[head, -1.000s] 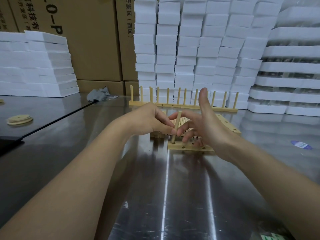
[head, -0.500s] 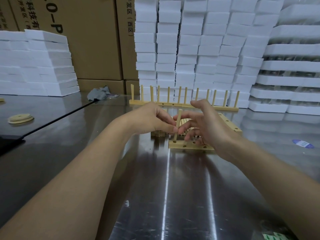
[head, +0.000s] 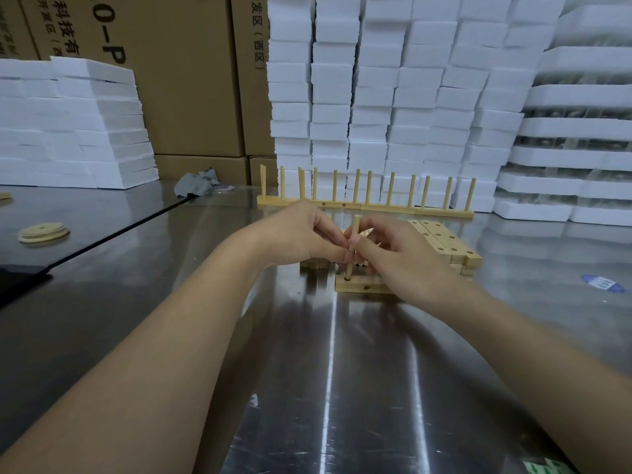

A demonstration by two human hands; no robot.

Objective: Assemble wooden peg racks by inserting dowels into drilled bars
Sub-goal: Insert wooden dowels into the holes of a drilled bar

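Note:
A drilled wooden bar (head: 362, 287) lies on the steel table (head: 342, 371) in front of me. One dowel (head: 354, 230) stands upright with its foot in the bar's leftmost hole. My left hand (head: 301, 236) pinches the dowel from the left. From the right, my right hand (head: 403, 254) pinches the same dowel and covers most of the bar. Loose dowels lie behind my hands, largely hidden. A finished peg rack (head: 366, 205) with several upright pegs stands further back.
A stack of drilled bars (head: 448, 246) sits right of my hands. White foam blocks (head: 393, 97) and cardboard boxes (head: 178, 80) wall the back. Round wooden discs (head: 42, 231) lie far left, a grey rag (head: 196, 184) behind, a blue label (head: 603, 282) at right.
The dowel went from tilted above the bar to upright with its foot in the end hole. My right thumb came down and the hand closed onto the dowel.

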